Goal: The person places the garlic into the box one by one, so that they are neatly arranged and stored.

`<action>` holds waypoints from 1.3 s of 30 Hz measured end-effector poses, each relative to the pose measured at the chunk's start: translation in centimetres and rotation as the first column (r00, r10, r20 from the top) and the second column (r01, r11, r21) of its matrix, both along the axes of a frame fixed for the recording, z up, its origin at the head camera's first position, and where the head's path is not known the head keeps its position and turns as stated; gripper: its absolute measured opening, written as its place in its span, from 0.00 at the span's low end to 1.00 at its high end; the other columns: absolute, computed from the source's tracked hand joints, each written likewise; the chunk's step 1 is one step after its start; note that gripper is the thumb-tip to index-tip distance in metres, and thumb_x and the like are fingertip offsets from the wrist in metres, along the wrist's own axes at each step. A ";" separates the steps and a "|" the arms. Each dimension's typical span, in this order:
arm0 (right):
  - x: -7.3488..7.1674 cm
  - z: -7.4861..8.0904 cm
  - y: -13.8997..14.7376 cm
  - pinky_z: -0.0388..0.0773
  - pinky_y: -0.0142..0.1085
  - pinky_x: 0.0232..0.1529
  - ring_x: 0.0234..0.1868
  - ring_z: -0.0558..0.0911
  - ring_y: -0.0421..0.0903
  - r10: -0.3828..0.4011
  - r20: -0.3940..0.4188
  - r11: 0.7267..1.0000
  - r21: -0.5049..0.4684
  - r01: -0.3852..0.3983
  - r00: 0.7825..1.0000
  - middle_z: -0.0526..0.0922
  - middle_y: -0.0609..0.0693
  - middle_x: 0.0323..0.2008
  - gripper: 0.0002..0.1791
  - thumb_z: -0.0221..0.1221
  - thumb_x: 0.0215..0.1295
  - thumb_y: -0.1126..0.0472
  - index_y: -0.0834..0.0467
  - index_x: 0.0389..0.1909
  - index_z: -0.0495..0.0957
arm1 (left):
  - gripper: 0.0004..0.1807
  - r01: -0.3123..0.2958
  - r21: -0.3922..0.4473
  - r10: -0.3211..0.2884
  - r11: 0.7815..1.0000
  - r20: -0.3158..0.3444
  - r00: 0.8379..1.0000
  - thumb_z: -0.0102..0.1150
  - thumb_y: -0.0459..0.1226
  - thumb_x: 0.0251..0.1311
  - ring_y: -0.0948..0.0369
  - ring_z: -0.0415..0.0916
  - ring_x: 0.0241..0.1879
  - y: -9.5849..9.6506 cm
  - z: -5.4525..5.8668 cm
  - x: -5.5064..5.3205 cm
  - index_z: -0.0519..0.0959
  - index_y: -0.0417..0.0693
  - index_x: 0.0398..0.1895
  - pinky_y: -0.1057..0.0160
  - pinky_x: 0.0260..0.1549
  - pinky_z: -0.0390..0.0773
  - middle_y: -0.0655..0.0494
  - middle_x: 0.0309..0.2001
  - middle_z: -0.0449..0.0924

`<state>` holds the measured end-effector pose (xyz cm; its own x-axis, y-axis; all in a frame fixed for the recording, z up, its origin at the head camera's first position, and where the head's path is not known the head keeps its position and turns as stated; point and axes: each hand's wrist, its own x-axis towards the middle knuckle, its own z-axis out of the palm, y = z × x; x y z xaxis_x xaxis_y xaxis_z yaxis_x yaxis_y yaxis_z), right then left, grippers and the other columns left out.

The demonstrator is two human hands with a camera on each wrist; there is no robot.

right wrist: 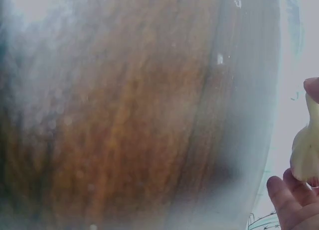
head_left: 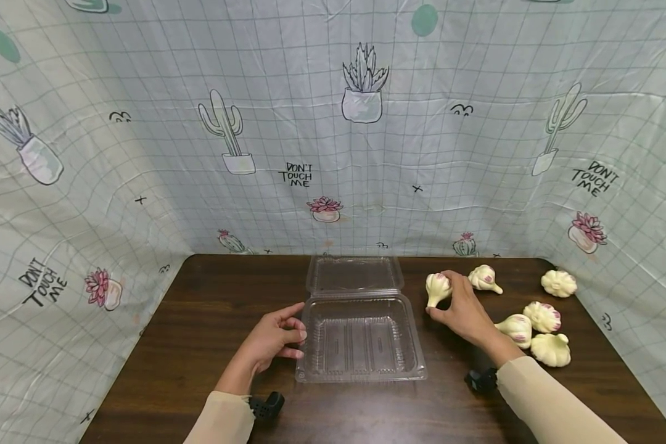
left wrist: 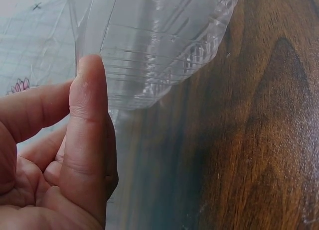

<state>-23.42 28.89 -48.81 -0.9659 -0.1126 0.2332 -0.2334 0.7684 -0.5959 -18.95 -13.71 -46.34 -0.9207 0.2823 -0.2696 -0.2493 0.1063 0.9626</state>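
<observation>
A clear plastic clamshell container (head_left: 361, 375) lies on the table with its lid folded back. Its left rim is pinched by my left hand (head_left: 274, 336); in the left wrist view the thumb (left wrist: 88, 110) lies along the container's (left wrist: 149, 51) edge. To the right of the container, my right hand (head_left: 466, 311) holds a garlic bulb (head_left: 437, 287) between thumb and fingers, stem pointing down. At the right edge of the right wrist view, fingertips (right wrist: 281, 197) touch the same bulb (right wrist: 305, 158) at its root end.
Behind my right hand lies another garlic bulb (head_left: 483, 278). Several more sit at the right: one bulb (head_left: 559, 283) far back, and a cluster (head_left: 542, 317) beside my right forearm. A printed curtain (head_left: 322, 142) encloses the brown wooden table (head_left: 222, 283).
</observation>
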 end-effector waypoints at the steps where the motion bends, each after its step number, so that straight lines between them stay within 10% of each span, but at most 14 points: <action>1: 0.0 0.1 0.0 0.71 0.66 0.65 0.67 0.69 0.69 0.001 -0.001 1.000 -0.003 -0.001 1.000 0.65 0.72 0.65 0.47 0.75 0.60 0.58 0.68 0.72 0.58 | 0.39 0.001 0.000 -0.001 1.000 -0.002 1.000 0.59 0.23 0.70 0.58 0.80 0.36 0.0 0.0 0.0 0.60 0.41 0.83 0.62 0.31 0.91 0.48 0.42 0.76; 21: 0.7 3.2 -1.6 0.73 0.49 0.56 0.58 0.73 0.60 0.009 -0.140 0.997 -0.068 -0.019 0.990 0.71 0.66 0.58 0.44 0.75 0.54 0.61 0.68 0.67 0.62 | 0.39 0.001 -0.001 -0.001 1.000 -0.004 1.000 0.59 0.23 0.70 0.58 0.80 0.36 0.3 0.2 -0.2 0.60 0.42 0.83 0.62 0.31 0.91 0.48 0.42 0.76; 30: 2.0 4.6 -3.2 0.79 0.34 0.48 0.49 0.77 0.55 -0.011 -0.019 0.989 -0.149 0.008 1.000 0.62 0.64 0.64 0.44 0.69 0.58 0.64 0.56 0.74 0.61 | 0.39 -0.009 -0.003 0.009 1.000 0.000 1.000 0.60 0.23 0.70 0.57 0.80 0.37 0.2 0.1 0.2 0.61 0.41 0.82 0.61 0.31 0.91 0.48 0.43 0.75; 39: 2.5 4.6 -3.8 0.82 0.34 0.42 0.45 0.82 0.53 -0.016 -0.036 0.992 -0.128 0.011 0.999 0.78 0.64 0.55 0.37 0.70 0.67 0.61 0.62 0.72 0.64 | 0.39 -0.009 -0.004 0.009 1.000 -0.006 1.000 0.61 0.23 0.69 0.56 0.80 0.37 0.2 0.1 0.3 0.61 0.41 0.82 0.61 0.31 0.91 0.47 0.43 0.76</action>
<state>-20.93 25.04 -44.18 -0.9576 -0.0664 0.2804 -0.2472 0.6896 -0.6807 -18.63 -13.50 -46.28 -0.9247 0.2727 -0.2656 -0.2448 0.1084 0.9635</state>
